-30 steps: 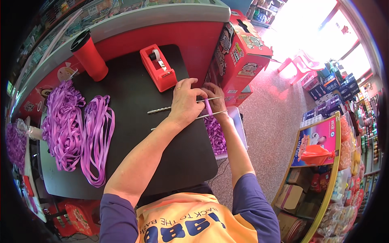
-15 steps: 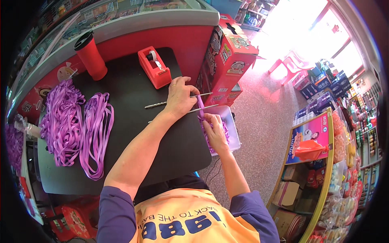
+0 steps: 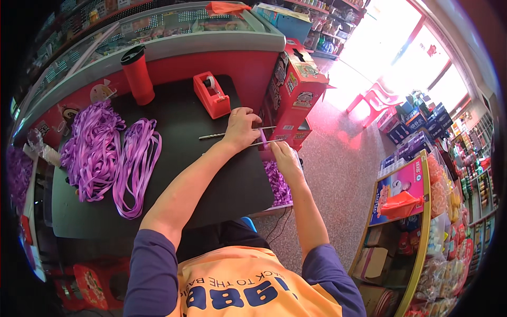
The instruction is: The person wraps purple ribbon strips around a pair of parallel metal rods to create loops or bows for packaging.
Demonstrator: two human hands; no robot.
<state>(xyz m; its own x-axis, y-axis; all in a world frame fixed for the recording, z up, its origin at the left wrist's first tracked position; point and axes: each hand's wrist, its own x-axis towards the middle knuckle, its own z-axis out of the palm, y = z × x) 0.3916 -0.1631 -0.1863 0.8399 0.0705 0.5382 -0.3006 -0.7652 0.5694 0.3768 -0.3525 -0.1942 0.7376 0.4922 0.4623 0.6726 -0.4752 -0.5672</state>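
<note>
Two thin metal rods (image 3: pixel 211 136) stick out past the right edge of the black table, with a purple ribbon (image 3: pixel 264 138) passing across them. My left hand (image 3: pixel 243 129) lies over the rods, its fingers bent and closed at the ribbon beside the upper rod. At the lower rod's tip, my right hand (image 3: pixel 287 159) pinches the ribbon, fingertips pressed together; the exact grip is partly hidden. Below the hands, a pale plastic bin (image 3: pixel 285 207) holds many small purple ribbon pieces (image 3: pixel 277 182). A long looped bundle of purple ribbon (image 3: pixel 136 169) lies left of my forearm.
A larger purple ribbon heap (image 3: pixel 92 150) covers the table's (image 3: pixel 211 179) left side. A red tape dispenser (image 3: pixel 212 96) and red tumbler (image 3: pixel 138 76) stand at the back, before a glass-topped counter (image 3: pixel 174 47). Red cartons (image 3: pixel 296 84) stand beyond the right corner; shelving (image 3: pixel 398 232) is farther right.
The view has shifted, so the table sits further right and lower at the back. My right hand has moved up to the lower rod's tip, uncovering more ribbon pieces in the bin.
</note>
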